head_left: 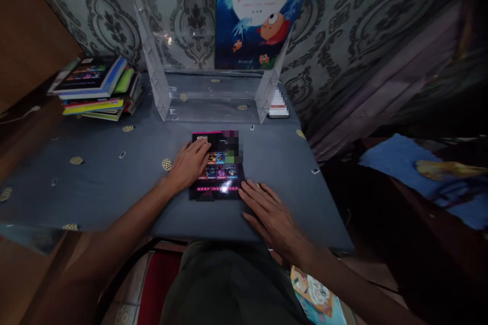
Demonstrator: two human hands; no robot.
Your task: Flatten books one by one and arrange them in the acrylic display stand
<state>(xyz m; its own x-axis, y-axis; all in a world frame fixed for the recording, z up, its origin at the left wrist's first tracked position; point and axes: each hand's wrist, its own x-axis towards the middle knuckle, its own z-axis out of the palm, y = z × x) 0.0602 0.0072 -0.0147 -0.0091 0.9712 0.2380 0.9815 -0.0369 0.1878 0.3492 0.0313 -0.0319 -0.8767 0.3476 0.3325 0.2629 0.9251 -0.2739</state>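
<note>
A dark book point(217, 183) with small colourful pictures and pink strips lies flat on the table in front of me. Across its upper left side my left hand point(190, 162) rests, palm down with the fingers stretched out. My right hand point(269, 210) is at the book's lower right corner, fingers extended, their tips at its edge. Beyond the book stands a clear acrylic rack point(213, 111). A blue picture book point(247, 35) with cartoon fish is upright in it, on the right side.
A stack of books point(95, 94) sits at the table's left back. Right of the rack lies a small object point(278, 106), partly blurred out. The grey cloth-covered table point(114, 188) ends close to my lap. Below its front edge, another colourful book point(318, 297) shows under my right arm.
</note>
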